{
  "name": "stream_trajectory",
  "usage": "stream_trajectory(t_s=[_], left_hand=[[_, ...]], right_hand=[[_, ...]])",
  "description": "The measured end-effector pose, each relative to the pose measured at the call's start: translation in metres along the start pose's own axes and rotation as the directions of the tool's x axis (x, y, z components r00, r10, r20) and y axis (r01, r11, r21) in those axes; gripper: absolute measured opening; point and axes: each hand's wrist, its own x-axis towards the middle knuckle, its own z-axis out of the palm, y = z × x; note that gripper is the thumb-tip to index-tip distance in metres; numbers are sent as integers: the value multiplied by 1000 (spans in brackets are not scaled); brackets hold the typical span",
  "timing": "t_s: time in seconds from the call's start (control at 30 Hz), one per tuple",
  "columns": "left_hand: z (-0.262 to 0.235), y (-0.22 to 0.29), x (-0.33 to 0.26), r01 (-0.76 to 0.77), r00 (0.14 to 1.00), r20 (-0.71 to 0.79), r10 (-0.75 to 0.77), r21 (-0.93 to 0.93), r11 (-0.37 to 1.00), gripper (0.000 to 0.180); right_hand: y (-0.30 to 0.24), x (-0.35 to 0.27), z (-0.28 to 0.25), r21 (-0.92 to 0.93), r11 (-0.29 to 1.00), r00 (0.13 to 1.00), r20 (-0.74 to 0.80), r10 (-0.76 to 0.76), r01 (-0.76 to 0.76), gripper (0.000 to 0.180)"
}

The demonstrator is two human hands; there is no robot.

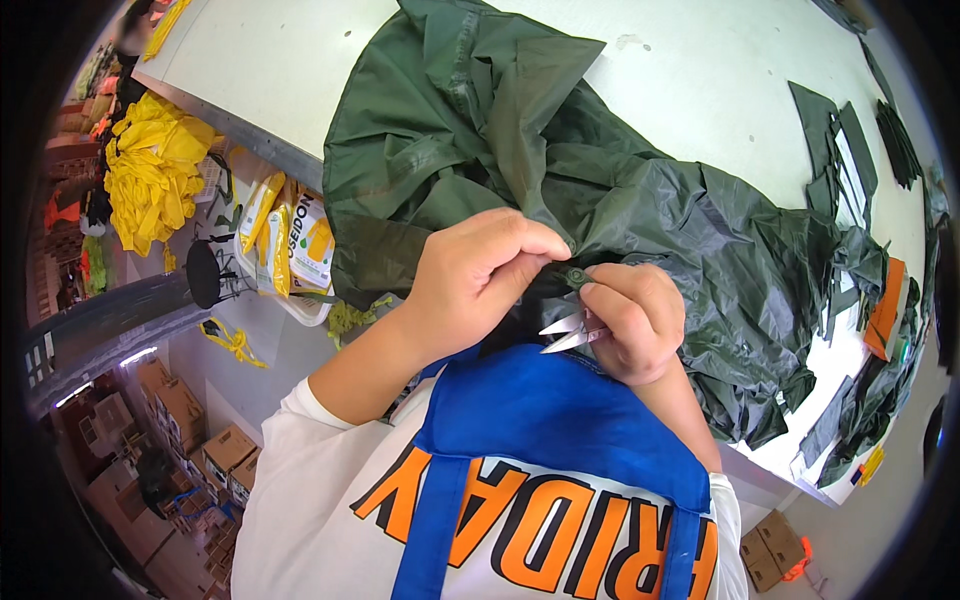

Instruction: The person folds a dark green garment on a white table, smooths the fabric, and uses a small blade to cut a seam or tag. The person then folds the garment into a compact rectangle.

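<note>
Crumpled dark green cloth, smooth and shiny on its right, spreads across the counter to its near edge, where the left hand and right hand pinch a strip with a round fastener. The right hand also grips scissors, blades apart. The step looks like close work on that strip; the next move calls for keeping the points clear of the fabric.

Dark green fabric (crumpled, glossy), on white table, scissors, blades apart

My free passage: worktop beyond the green fabric; obstacles: fabric folds, spread scissors at the right hand.
</note>
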Motion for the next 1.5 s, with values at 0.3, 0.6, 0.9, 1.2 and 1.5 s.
stream_trajectory(t_s=[0.3, 0.6, 0.9, 1.2, 1.5], left_hand=[[-3, -1, 1, -166, 986, 22, 164, 95, 982, 19], [-4, -21, 4, -443, 894, 84, 439, 27, 896, 31], [-20, -15, 12, -418, 840, 325, 435, -125, 900, 24], [-14, -16, 12, -315, 850, 425, 313, -68, 947, 17], [-14, 10, 16, -57, 926, 377, -32, 224, 973, 23]], right_hand=[[-9, 7, 1, 163, 947, 960, 18, 278, -277, 25], [-24, 18, -15, 227, 789, 820, 199, 537, -571, 22], [-27, 20, -24, 336, 448, 559, 438, 704, -828, 20], [-14, 15, -24, 224, 518, 554, 495, 669, -826, 18], [-2, 4, -25, 378, 604, 713, 367, 598, -701, 23]])
